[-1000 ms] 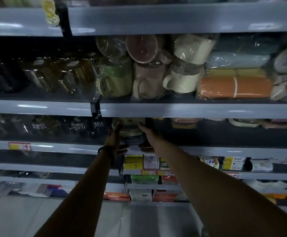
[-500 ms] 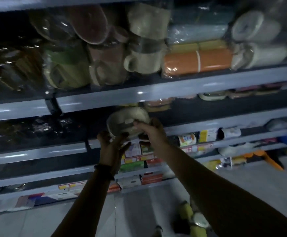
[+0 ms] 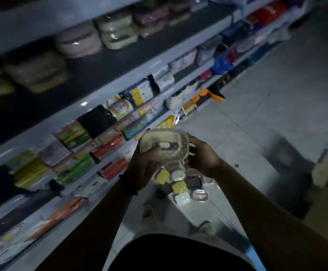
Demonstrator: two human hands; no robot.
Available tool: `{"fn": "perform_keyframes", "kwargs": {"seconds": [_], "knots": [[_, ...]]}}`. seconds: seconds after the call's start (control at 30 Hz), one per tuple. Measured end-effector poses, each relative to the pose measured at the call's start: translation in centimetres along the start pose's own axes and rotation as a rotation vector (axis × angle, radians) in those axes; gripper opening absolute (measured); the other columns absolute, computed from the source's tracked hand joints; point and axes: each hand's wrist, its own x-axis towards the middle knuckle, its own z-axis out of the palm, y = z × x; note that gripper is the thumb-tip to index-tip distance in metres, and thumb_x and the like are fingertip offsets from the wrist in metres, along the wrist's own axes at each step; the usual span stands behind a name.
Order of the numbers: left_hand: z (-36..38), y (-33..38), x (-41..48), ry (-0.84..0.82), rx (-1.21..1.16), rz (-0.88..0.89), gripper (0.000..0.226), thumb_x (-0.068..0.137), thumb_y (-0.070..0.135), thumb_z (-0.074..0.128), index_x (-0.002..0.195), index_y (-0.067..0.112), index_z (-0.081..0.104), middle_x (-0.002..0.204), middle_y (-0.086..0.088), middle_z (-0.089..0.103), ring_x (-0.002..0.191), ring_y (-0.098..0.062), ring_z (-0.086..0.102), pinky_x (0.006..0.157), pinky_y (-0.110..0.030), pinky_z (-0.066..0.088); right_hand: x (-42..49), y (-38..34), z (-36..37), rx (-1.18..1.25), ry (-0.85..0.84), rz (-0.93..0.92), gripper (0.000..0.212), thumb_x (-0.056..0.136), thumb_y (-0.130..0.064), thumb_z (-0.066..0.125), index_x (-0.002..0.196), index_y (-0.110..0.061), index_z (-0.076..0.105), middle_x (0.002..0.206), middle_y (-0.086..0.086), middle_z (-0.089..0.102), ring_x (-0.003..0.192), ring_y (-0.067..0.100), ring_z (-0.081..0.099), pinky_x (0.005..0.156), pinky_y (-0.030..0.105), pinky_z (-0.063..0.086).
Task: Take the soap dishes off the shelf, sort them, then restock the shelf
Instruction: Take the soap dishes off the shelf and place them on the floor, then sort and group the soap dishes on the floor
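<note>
A pale, wrapped soap dish with a dotted rim is held in front of me, away from the shelf. My left hand grips its left side, thumb on top. My right hand grips its right end. Below my hands, several soap dishes in yellow, white, dark and clear lie together on the floor. More wrapped soap dishes stay stacked on the dark shelf at upper left.
Lower shelves at left carry packaged goods in green, orange and white. Tiled floor stretches to the right. A pale box-like object sits at the right edge. My feet stand just below the floor pile.
Both hands pulled the soap dish off the shelf and brought it down towards me. My view swung right and downward, bringing the floor and the pile of dishes into sight.
</note>
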Motion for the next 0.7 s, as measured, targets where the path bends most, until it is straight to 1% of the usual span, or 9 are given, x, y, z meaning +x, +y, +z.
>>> {"fn": "perform_keyframes", "kwargs": {"seconds": [0.1,0.17,0.23,0.27,0.37,0.47,0.57,0.67,0.7], "knots": [[3.3,-4.4,1.6,-0.035,0.018,-0.09,0.056,0.095,0.011,0.064,0.149,0.011,0.047,0.145,-0.03,0.057,0.131,-0.046,0.059,0.113,-0.065,0.043,-1.0,2.8,-7.0,0.065,0.029,0.028,0.03,0.102,-0.04,0.06,0.119,-0.018,0.072,0.086,0.006,0.055,0.065,0.018,0.048,0.059,0.03,0.037],[5.1,-7.3,2.2,-0.009,0.019,-0.168,0.066,0.091,0.011,0.07,0.151,0.012,0.042,0.146,-0.029,0.055,0.13,-0.044,0.061,0.104,-0.058,0.053,-1.3,4.9,-10.9,0.088,0.055,0.024,0.033,0.104,-0.04,0.059,0.119,-0.012,0.065,0.083,0.008,0.051,0.061,0.017,0.047,0.056,0.029,0.038],[6.2,-10.6,2.9,0.062,0.001,-0.246,0.074,0.087,0.015,0.078,0.151,0.013,0.041,0.146,-0.027,0.057,0.128,-0.042,0.063,0.092,-0.052,0.058,-0.7,7.6,-14.6,0.055,0.116,-0.011,0.046,0.105,-0.044,0.06,0.117,-0.001,0.064,0.083,0.017,0.045,0.057,0.021,0.046,0.052,0.029,0.039],[6.6,-12.4,3.3,0.086,0.004,-0.278,0.071,0.087,0.017,0.079,0.149,0.014,0.045,0.144,-0.026,0.059,0.128,-0.042,0.064,0.093,-0.052,0.058,0.0,9.1,-16.4,0.023,0.169,-0.039,0.055,0.105,-0.048,0.06,0.117,0.006,0.063,0.084,0.018,0.047,0.057,0.026,0.047,0.051,0.031,0.039],[7.4,-18.4,5.1,0.076,0.028,-0.351,0.048,0.088,0.019,0.075,0.135,0.023,0.064,0.138,-0.02,0.066,0.127,-0.04,0.065,0.095,-0.058,0.057,2.4,13.9,-21.7,-0.113,0.284,-0.082,0.05,0.106,-0.053,0.056,0.117,-0.005,0.069,0.079,0.019,0.059,0.059,0.028,0.052,0.047,0.03,0.041],[7.0,-26.1,7.3,0.189,0.002,-0.41,0.039,0.09,0.013,0.075,0.127,0.025,0.068,0.14,-0.019,0.066,0.132,-0.04,0.061,0.098,-0.06,0.056,5.9,19.2,-27.0,-0.143,0.234,0.018,0.05,0.103,-0.053,0.06,0.121,-0.006,0.066,0.074,0.012,0.058,0.054,0.019,0.05,0.044,0.028,0.04],[3.9,-33.9,10.0,0.31,-0.053,-0.52,0.051,0.095,0.015,0.067,0.144,0.017,0.055,0.142,-0.018,0.064,0.133,-0.039,0.06,0.097,-0.054,0.06,10.6,25.6,-31.6,-0.154,0.211,0.129,0.049,0.099,-0.051,0.068,0.122,-0.008,0.064,0.075,0.013,0.061,0.053,0.02,0.055,0.045,0.029,0.041],[-1.9,-41.3,13.0,0.381,-0.011,-0.56,0.073,0.08,0.022,0.083,0.146,0.016,0.053,0.136,-0.016,0.069,0.126,-0.035,0.066,0.101,-0.051,0.057,15.5,33.5,-35.4,-0.211,0.303,0.142,0.04,0.101,-0.047,0.067,0.126,-0.015,0.063,0.081,0.013,0.066,0.053,0.015,0.055,0.044,0.029,0.042],[-4.2,-43.7,13.8,0.405,0.014,-0.566,0.071,0.078,0.02,0.084,0.143,0.015,0.056,0.133,-0.016,0.071,0.124,-0.034,0.068,0.101,-0.05,0.056,16.9,36.4,-36.4,-0.253,0.335,0.141,0.034,0.103,-0.043,0.065,0.127,-0.019,0.063,0.084,0.012,0.067,0.053,0.012,0.055,0.043,0.027,0.043]]}}
